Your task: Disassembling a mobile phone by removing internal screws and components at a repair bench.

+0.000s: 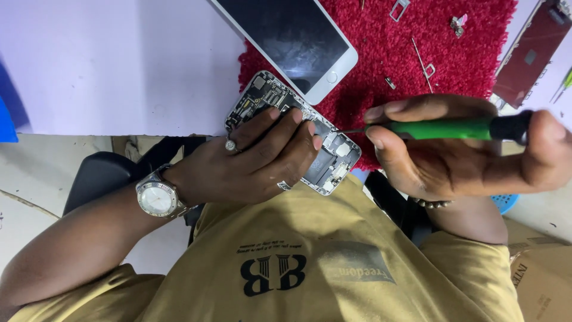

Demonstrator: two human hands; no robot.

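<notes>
From the head camera, the left hand (256,158) lies over an opened phone body (293,132), fingers spread across its exposed boards and pressing it down; the hand wears two rings and a silver wristwatch (157,197). The phone body sits tilted at the near edge of a red fuzzy mat (417,53), partly over the person's lap. The right hand (453,149) is closed around a green-handled screwdriver (453,128) with a black end cap, thumb and forefinger pinching the shaft end; its thin tip reaches the phone body's right side, though whether it sits in a screw is too small to tell. A bead bracelet (432,204) shows at the right wrist. Just beyond the phone body, the detached white screen panel (292,39) rests face up, half on the pale purple table (119,59) and half on the mat. Small metal parts and a thin tool (422,59) lie scattered on the mat. At the upper right, a second display part (530,53), dark red, lies on the table. A brown cardboard box (542,280) stands at the lower right, its contents hidden. A blue perforated object (505,201) peeks out under the right hand. The person wears a mustard shirt (333,268) with a dark printed emblem.
</notes>
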